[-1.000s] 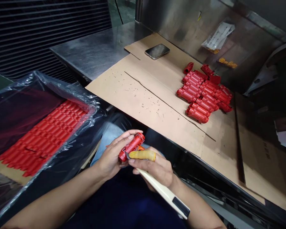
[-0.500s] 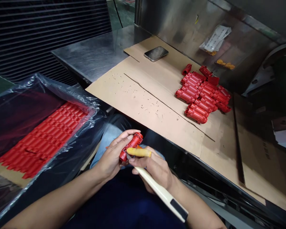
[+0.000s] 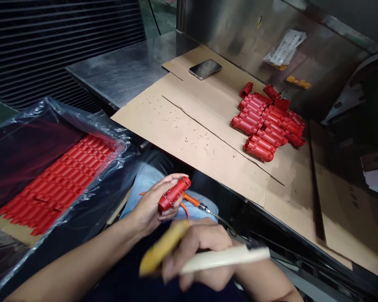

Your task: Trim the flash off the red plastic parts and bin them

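My left hand [image 3: 153,203] is closed around a red ribbed plastic housing [image 3: 175,193], held tilted above my lap with its dark-edged openings facing up. Nearer my body, my right hand [image 3: 204,251] grips a cream-handled knife [image 3: 220,258], apart from the housing. Motion smears this hand, and I cannot make out the blade. A yellow finger cot [image 3: 164,247] covers its index finger. Behind the left fingers, an orange air tool [image 3: 192,199] with a metal hose coupling lies on my lap.
Similar red housings [image 3: 267,121] are grouped on the cardboard-covered bench [image 3: 220,167], near dark shavings [image 3: 195,140]. A phone [image 3: 205,69] lies toward the back. To the left, a plastic-lined box [image 3: 119,138] holds rows of red parts [image 3: 63,180]. Bagged papers [image 3: 288,46] hang on the metal wall.
My right hand has drawn back from the red housing toward my body, and the knife handle has swung round. The left hand still holds the housing, and the orange air tool is uncovered.
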### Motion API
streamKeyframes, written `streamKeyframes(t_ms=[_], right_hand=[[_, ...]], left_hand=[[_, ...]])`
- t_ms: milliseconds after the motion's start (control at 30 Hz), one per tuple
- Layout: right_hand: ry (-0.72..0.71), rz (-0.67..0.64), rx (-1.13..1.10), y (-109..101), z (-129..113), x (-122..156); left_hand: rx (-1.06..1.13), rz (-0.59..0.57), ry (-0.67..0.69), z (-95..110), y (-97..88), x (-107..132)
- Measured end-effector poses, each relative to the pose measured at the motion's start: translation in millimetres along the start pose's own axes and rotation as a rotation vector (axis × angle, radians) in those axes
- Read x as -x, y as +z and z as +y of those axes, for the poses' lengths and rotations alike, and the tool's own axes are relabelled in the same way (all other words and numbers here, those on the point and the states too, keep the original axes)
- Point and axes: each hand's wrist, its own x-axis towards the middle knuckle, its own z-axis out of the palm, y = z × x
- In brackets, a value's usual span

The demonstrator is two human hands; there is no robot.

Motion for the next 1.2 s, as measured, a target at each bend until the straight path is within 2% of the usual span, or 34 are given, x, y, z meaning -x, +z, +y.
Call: streamKeyframes(t_ms=[67, 133, 167, 267, 367, 467, 600, 767, 900, 1200], right_hand=[[-0.059, -0.02, -0.272, -3, -3, 5], [-0.033, 0.119, -0.418, -10, -4, 8], [0.0, 0.23, -0.387, -14, -4, 10], [0.045, 0.492, -0.034, -26, -3, 12], [0.134, 0.611, 0.189, -29, 0, 12], [0.347, 0.694, 0.111, -25, 8, 10], [0.509, 0.704, -0.228, -19, 19, -1], [0.598, 0.616, -0.453, -21, 24, -17], [0.612, 0.625, -0.514, -23, 27, -20], [0.592, 0.62, -0.506, -27, 30, -20]], left_hand=[[0.008, -0.038, 0.004, 2, -0.9, 1], [0.003, -0.026, 0.026, 4, -1.2, 2], [0.001, -0.021, 0.031, 5, -1.2, 2], [0.016, -0.046, 0.04, 7, -1.4, 3], [0.042, -0.092, 0.069, 6, -3.2, 5], [0.044, -0.116, 0.074, 6, -6.8, 7], [0.051, -0.135, 0.054, 5, -10.4, 8], [0.042, -0.113, 0.021, 4, -8.8, 5], [0.002, -0.077, 0.028, 7, -6.4, 5], [-0.248, 0.001, 0.24, 13, -6.7, 5]])
